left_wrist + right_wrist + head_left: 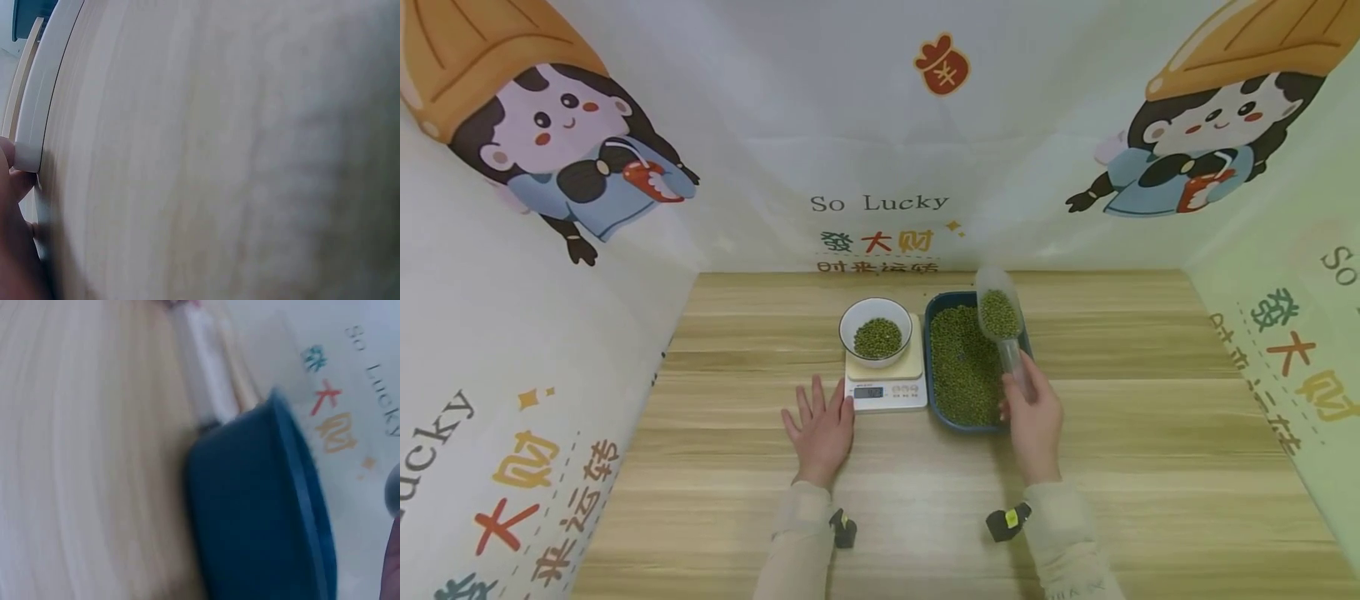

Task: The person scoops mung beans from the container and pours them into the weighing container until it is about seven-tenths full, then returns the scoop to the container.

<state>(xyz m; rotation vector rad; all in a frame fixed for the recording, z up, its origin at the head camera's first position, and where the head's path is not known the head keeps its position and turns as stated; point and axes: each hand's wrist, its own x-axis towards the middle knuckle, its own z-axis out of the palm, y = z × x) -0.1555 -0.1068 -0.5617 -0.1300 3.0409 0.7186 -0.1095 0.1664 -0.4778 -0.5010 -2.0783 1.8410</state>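
One clear scoop (1004, 335) of mung beans (999, 314) juts forward from your right hand (1035, 423), clamped on its handle (1011, 358), over blue tub (928, 367). Probably light, stiff; hold there. Left of grip: bowl (872, 362) on kitchen scale (887, 405), your spread left hand (823, 432) touching scale.

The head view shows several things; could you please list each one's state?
Cream-and-white rectangular scale: loaded, reading illegible.
White round bowl: upright, partly filled with green beans.
Dark-blue rectangular tub: upright, holding green beans.
Translucent plastic scoop: loaded with green beans, gripped by the right hand.
Left hand: fingers spread.
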